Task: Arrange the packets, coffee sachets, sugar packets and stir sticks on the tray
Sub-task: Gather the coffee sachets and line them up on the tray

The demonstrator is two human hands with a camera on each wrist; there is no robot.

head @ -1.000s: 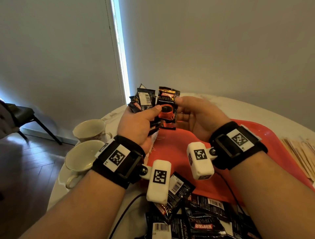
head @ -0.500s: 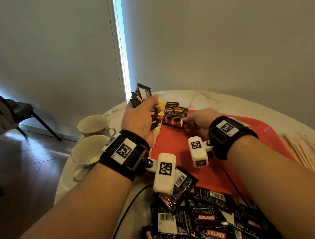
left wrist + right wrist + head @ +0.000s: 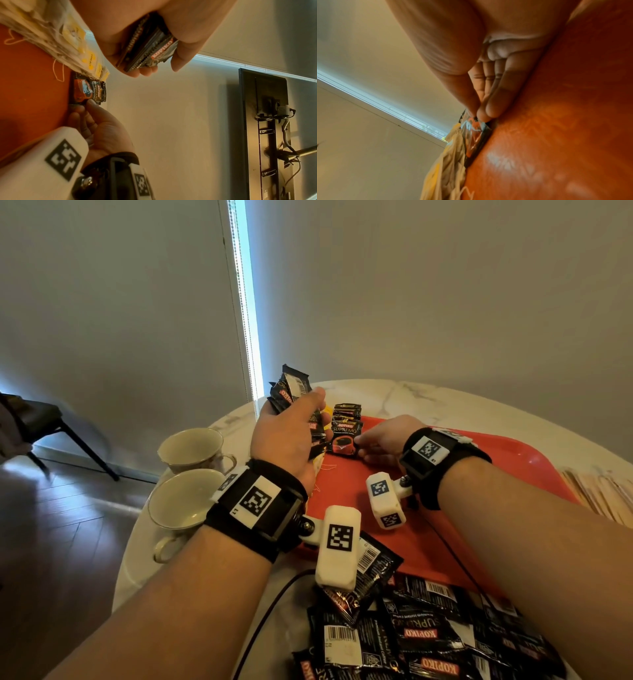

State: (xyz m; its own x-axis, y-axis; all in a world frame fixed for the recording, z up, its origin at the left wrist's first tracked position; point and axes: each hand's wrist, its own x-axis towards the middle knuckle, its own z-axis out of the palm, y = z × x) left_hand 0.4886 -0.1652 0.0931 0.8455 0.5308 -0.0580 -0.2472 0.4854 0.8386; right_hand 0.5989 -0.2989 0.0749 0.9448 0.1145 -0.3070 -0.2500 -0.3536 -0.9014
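Head view: the left hand [image 3: 287,436] is raised over the tray's left edge, fingers and thumb wrapped round a bundle of black coffee sachets [image 3: 291,392] that fans out above the knuckles. The right hand [image 3: 383,441] lies low on the red tray [image 3: 496,470], fingertips at the near edge of the top sachet [image 3: 344,440] of a small overlapping stack of sachets [image 3: 346,414] at the tray's far left corner. A loose heap of sachets [image 3: 421,631] lies on the marble table [image 3: 428,398] at the near edge, partly over the tray rim. Two teacups [image 3: 191,474] sit left of the tray; wooden stir sticks [image 3: 603,491] lie off its right side.

Left wrist view: the left hand [image 3: 154,33] grips the bundle edge-on, serrated ends showing between fingers and thumb. Below, the right hand's thumb and fingers pinch the top sachet [image 3: 89,93] on the tray. Pale tea bags with yellow tags [image 3: 75,44] lie beside the stack.

Right wrist view: fingertips [image 3: 485,113] pressed together on the sachet's corner, sachet [image 3: 474,135] flat against the tray [image 3: 556,135]; tea bags [image 3: 452,162] just beside it.
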